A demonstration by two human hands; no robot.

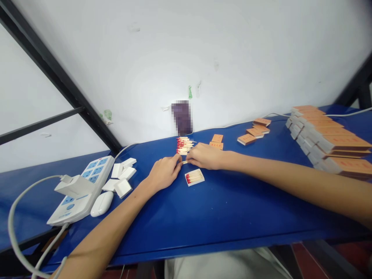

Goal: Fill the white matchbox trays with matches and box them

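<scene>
My left hand and my right hand meet over the middle of the table. Between their fingertips lie a few pale matchsticks, pinched from both ends. Just beyond the fingers is a pile of red-headed matches, heads mostly to the left. Nearer to me lies an open white matchbox tray with several matches in it, red heads to the left. Behind my right hand are two flat orange matchbox sleeves.
Several white empty trays, a white earbud case and a power strip with a plugged-in charger are at the left. Several orange matchboxes lie right of centre; a large stack of matchboxes stands far right. A pixelated dark object leans on the wall.
</scene>
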